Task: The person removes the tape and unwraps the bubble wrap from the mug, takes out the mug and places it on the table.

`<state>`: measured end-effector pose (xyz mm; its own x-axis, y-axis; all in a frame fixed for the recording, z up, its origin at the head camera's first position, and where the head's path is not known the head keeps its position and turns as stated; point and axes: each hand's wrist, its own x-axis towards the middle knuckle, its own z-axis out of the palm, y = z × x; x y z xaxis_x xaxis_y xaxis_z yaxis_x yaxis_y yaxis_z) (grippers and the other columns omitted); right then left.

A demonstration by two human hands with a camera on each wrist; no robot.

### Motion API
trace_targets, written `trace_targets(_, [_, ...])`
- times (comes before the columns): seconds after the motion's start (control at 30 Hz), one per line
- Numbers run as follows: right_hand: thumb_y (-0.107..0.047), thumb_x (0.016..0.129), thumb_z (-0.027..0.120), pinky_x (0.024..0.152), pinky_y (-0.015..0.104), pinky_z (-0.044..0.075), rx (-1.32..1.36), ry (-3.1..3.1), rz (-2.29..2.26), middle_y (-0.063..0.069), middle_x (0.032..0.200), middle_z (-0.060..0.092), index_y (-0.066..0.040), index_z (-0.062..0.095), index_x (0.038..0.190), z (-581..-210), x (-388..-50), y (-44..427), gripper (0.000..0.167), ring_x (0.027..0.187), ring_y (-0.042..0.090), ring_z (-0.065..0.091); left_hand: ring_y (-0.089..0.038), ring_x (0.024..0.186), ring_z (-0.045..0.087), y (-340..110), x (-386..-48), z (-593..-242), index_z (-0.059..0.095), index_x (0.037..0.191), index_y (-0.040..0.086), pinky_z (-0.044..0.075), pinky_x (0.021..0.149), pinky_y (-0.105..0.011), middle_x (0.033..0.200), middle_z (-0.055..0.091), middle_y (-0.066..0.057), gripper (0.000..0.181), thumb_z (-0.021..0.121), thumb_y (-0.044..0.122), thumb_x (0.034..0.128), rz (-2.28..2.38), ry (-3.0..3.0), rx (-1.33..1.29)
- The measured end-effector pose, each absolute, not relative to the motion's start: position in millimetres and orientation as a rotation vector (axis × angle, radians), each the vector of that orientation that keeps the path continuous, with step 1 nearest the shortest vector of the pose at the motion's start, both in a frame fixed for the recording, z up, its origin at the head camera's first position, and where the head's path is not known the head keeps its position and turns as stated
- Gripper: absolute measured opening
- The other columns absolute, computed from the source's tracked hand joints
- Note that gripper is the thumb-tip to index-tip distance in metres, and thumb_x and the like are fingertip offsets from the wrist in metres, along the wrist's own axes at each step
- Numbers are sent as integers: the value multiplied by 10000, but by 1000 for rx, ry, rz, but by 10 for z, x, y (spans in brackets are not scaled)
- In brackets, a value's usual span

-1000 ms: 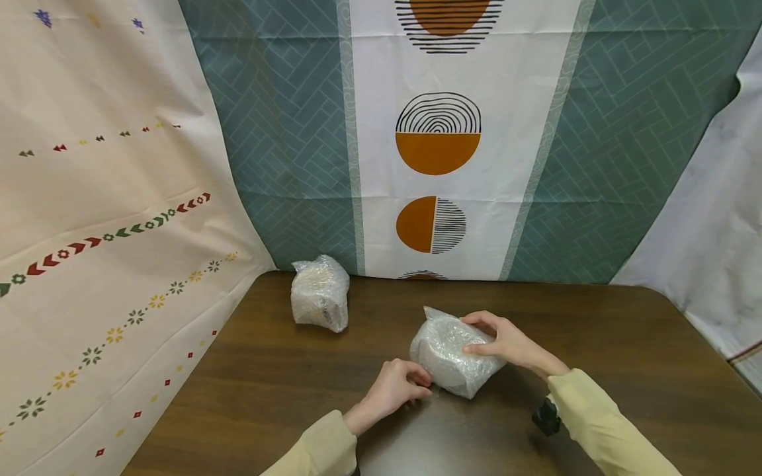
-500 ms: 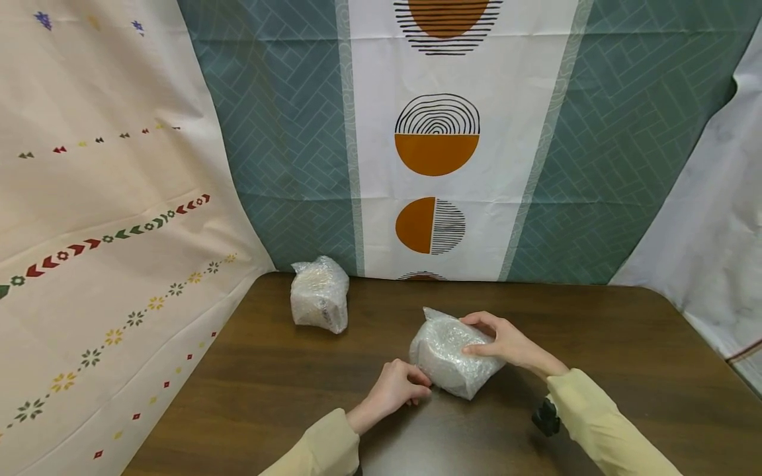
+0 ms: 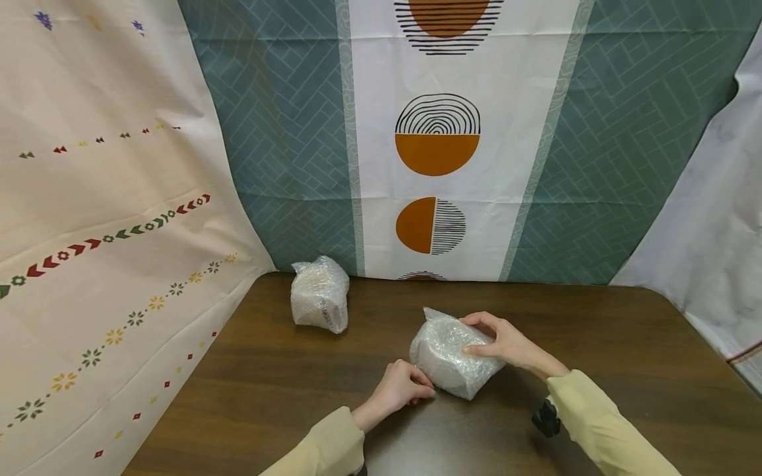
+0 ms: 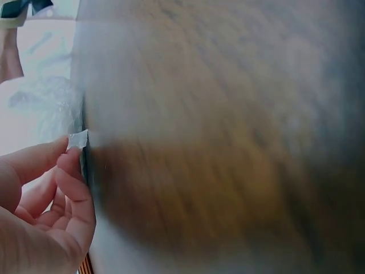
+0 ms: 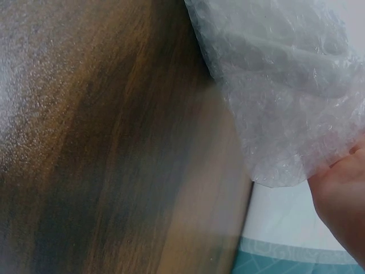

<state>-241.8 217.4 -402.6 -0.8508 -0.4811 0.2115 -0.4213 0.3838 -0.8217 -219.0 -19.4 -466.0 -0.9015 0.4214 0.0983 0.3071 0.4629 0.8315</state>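
On the dark wooden surface point(image 3: 238, 403), right of the middle: bubble-wrapped parcel point(image 3: 446, 360), lying askew, one pointed corner of wrap jutting up at the far left.

Grip of the left hand point(image 3: 397, 385): narrow, thumb and fingertip pinching a small pale strip point(image 4: 78, 138) right at the near left end of the parcel. Cannot tell whether loose tape or an edge of the wrap. Remaining fingers curled toward the palm.

Grip of the right hand point(image 3: 500, 340): holding the parcel by its right end, thumb on the upper face, forefinger along the far side. From the right wrist view: creased, glossy wrap with a flattened corner beside the hand; fingertips mostly out of sight.

Toward the far left of the surface, well apart from both hands: second bubble-wrapped parcel point(image 3: 319, 294), upright, wrap peaked at the upper left, small dark patch low on the front. Contents of both: too obscured to identify.

On both arms: pale yellow sleeves point(image 3: 601, 423); under the right cuff, small black device point(image 3: 546, 418).

Behind the surface: hanging cloth point(image 3: 381, 158), teal at the sides, white down the middle, with orange and black-lined circles. To the left: cream cloth point(image 3: 119, 284) with rows of coloured motifs.
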Motion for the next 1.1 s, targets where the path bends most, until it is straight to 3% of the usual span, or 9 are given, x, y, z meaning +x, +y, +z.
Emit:
trace_targets(0.13, [-82, 770, 719, 813, 454, 404, -845, 2551, -1496, 181, 1110, 525, 56, 512, 1145, -4005, -2405, 2168, 450, 998, 335, 474, -64, 390, 478, -181, -2176, -4654, 711, 651, 70, 408, 368, -204, 513, 560, 83, 69, 765, 58, 691, 1426, 2602, 644])
trace_targets(0.37, [-155, 765, 737, 831, 436, 401, -825, 2549, -1497, 97, 1134, 528, -25, 524, 1171, -4187, -2520, 2238, 476, 1024, 280, 471, -87, 395, 499, -138, -2161, -4661, 708, 614, 98, 403, 380, -204, 505, 559, 102, 97, 776, 86, 681, 1413, 2653, 571])
trace_targets(0.57, [-81, 767, 722, 839, 498, 379, -811, 2559, -1487, 197, 1121, 518, 69, 507, 1148, -3957, -2374, 2157, 462, 1017, 355, 463, -50, 391, 482, -114, -2143, -4664, 704, 602, 120, 401, 380, -206, 490, 542, 126, 111, 774, 100, 686, 1385, 2689, 530])
trace_targets(0.73, [-72, 768, 719, 835, 497, 383, -832, 2552, -1496, 200, 1113, 519, 74, 507, 1142, -3971, -2384, 2161, 454, 1008, 359, 464, -40, 415, 500, -134, -2147, -4673, 701, 616, 100, 414, 394, -201, 531, 571, 106, 100, 757, 65, 691, 1424, 2658, 575])
trace_targets(1.1, [-106, 766, 731, 831, 465, 395, -842, 2577, -1474, 129, 1130, 529, 11, 516, 1170, -4205, -2542, 2244, 472, 1011, 298, 478, -142, 423, 535, -196, -2159, -4617, 693, 640, 58, 424, 379, -217, 508, 567, 65, 83, 735, 33, 707, 1471, 2512, 670])
